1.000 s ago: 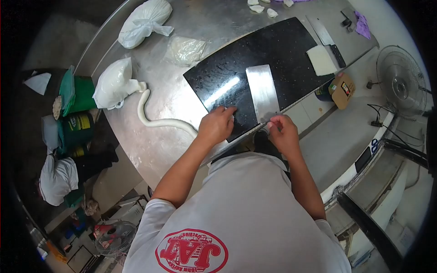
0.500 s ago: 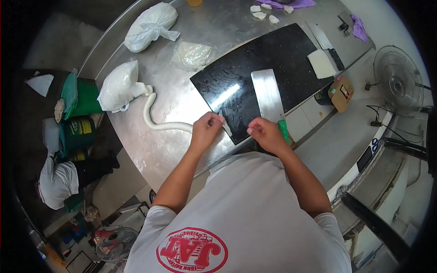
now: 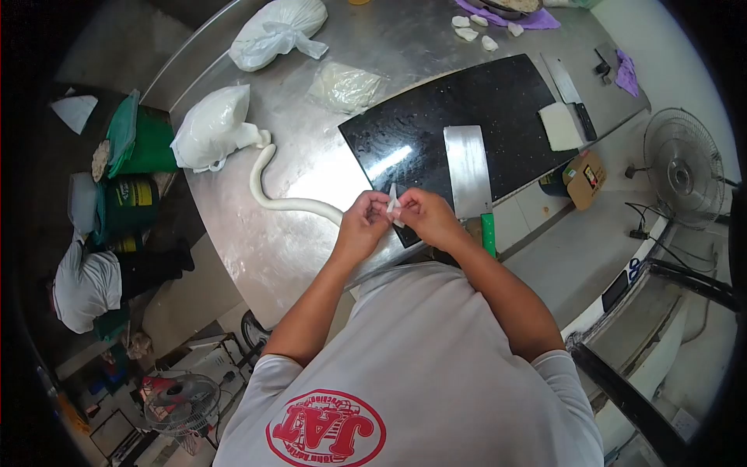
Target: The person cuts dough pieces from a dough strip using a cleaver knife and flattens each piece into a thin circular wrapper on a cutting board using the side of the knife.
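Note:
My left hand [image 3: 364,226] and my right hand [image 3: 426,215] meet over the near left corner of the black board [image 3: 506,97]. Between their fingertips they pinch a small white piece [image 3: 393,202], perhaps dough or wrapper. A long white dough rope [image 3: 296,204] curves over the steel table from a white plastic bag [image 3: 214,128] towards my left hand, its near end hidden behind that hand. Right of my right hand, a wide cleaver [image 3: 468,171] with a green handle lies on the board, its handle past the near edge.
Across the steel table [image 3: 233,241] are another white bag [image 3: 278,31], a clear plastic packet [image 3: 346,87], white pieces [image 3: 467,34], a knife [image 3: 562,82] and a white block [image 3: 560,127]. A fan [image 3: 685,167] stands right. Another person [image 3: 89,284] is at far left.
My right hand has moved left to meet my left hand, and both now pinch the white piece. The whole view has shifted slightly.

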Available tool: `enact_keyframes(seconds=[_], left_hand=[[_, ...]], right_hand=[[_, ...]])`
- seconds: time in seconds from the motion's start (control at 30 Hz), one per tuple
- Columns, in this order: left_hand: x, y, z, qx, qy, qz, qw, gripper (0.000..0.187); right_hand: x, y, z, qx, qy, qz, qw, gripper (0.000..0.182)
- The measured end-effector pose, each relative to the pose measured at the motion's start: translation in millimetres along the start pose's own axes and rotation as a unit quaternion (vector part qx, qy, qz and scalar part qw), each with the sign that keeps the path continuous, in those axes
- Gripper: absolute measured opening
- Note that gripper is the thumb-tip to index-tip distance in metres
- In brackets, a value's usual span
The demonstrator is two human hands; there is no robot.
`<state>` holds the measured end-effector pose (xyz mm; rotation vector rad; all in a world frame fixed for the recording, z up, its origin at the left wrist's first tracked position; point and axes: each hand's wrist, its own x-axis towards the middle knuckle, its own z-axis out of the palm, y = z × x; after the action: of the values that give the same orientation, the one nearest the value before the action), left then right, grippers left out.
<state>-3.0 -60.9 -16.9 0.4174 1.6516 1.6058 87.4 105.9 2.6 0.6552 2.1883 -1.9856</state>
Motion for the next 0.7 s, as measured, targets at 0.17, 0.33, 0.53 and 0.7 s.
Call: enact_keyframes(seconds=[0.17,0.33,0.53,0.7], left_hand=[[-0.1,16.4,11.2,-0.018,0.017,-0.024,0.999,0.027],[12.4,15.2,19.4,-0.002,0.004,-0.051,0.999,0.019],[22.8,31.3,32.4,-0.086,0.05,-0.052,0.994,0.014],[31.6,42.9,43.6,-0.127,0.013,-0.057,0.99,0.023]], right_hand=[[-5.5,-3.9,-10.6,-0.033,0.043,0.014,0.998,0.016],[-7.7,5.5,-13.0,0.08,0.094,-0.053,0.991,0.014],[-20.6,7.3,-44.0,0.378,0.083,-0.009,0.922,0.014],[-36.4,15.2,-74.7,0.481,0.065,-0.004,0.874,0.015]])
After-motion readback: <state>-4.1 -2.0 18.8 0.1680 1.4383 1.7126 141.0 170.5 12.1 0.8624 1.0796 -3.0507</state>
